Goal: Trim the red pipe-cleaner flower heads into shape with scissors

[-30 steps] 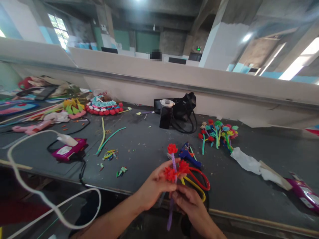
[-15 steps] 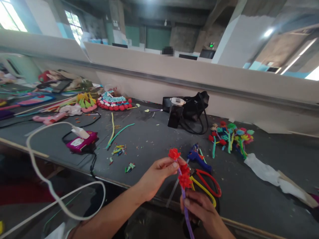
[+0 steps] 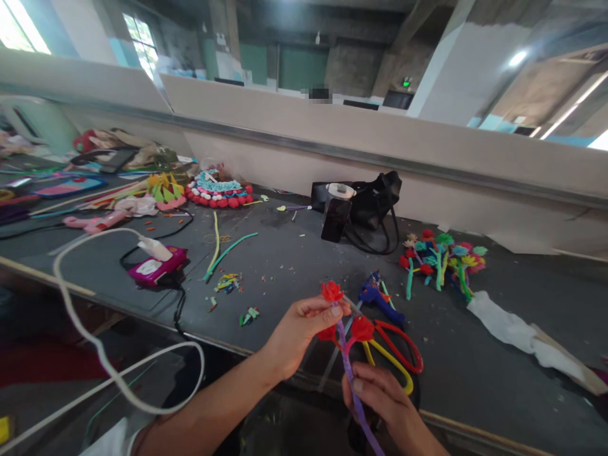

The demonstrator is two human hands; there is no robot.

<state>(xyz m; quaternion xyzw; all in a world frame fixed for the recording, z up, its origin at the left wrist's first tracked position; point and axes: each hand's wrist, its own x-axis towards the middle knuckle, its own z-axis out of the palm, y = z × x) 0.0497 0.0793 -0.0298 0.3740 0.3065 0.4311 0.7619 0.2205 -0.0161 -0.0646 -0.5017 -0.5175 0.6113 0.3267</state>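
Note:
A craft flower stem (image 3: pixel 348 364), wrapped in purple fuzzy material, carries several red blooms: one at the tip (image 3: pixel 332 291) and one on each side lower down. My left hand (image 3: pixel 308 326) pinches the stem just below the top bloom between thumb and fingers. Lower down, my right hand (image 3: pixel 377 396) is closed around the same stem, its end pointing toward me. Part of the left bloom is hidden behind my left hand. Just beyond my hands lie a blue glue gun (image 3: pixel 381 301) and a tool with red and yellow looped handles (image 3: pixel 399 351).
Finished colourful flowers (image 3: pixel 444 259) with a white-wrapped stem (image 3: pixel 503 326) lie at right. A black bag (image 3: pixel 380 202) and a phone (image 3: pixel 336 220) stand against the partition. A purple power strip (image 3: pixel 158 266) with a white cable sits left, near small scraps (image 3: pixel 228 283) and two fuzzy stems (image 3: pixel 228 250).
The lower red blooms have spread apart, one now on each side of the purple stem. The stem has turned a little; both hands keep their hold.

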